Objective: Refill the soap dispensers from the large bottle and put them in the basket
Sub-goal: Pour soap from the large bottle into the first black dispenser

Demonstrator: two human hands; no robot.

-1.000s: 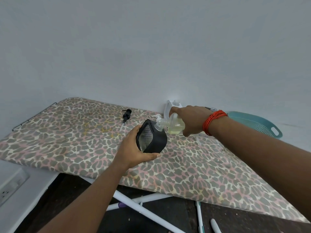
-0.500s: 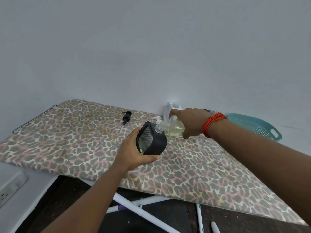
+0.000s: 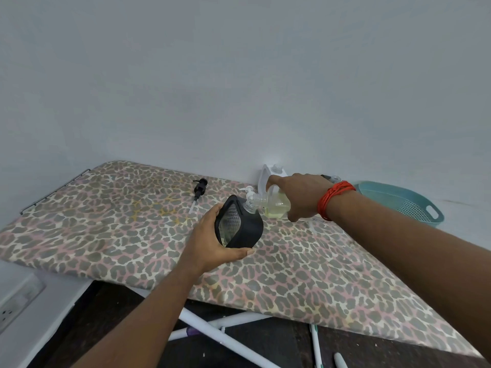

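Ironing board [image 3: 111, 224], leopard-print cover, serves as bench, long side against the wall. Teal basket [image 3: 414, 205] sits at its far right end, well apart from the pour; nothing visible in it.

Left hand [image 3: 210, 243] wraps the black dispenser [image 3: 240, 225], tilted, mouth up toward the bottle. Fingers closed round its body, thumb on the near side.

Right hand [image 3: 300, 195] is clamped on the clear bottle [image 3: 273, 204], tipped nearly flat, neck touching the dispenser's mouth. Yellowish soap pools in the bottle's lower side. I cannot tell whether any is flowing.

Black pump head [image 3: 198, 191] lies loose on the board, beyond the dispenser to the left. A white pump [image 3: 248, 191] shows just behind the dispenser's mouth.

Judgement on technique: keep the two necks touching and aligned, raise the bottle's base gradually so the stream stays thin. Watch the level through the dispenser's clear patterned face. Stop short of the neck, leaving room for the pump tube. Both vessels are tilted, so a slip would spill onto the cover.
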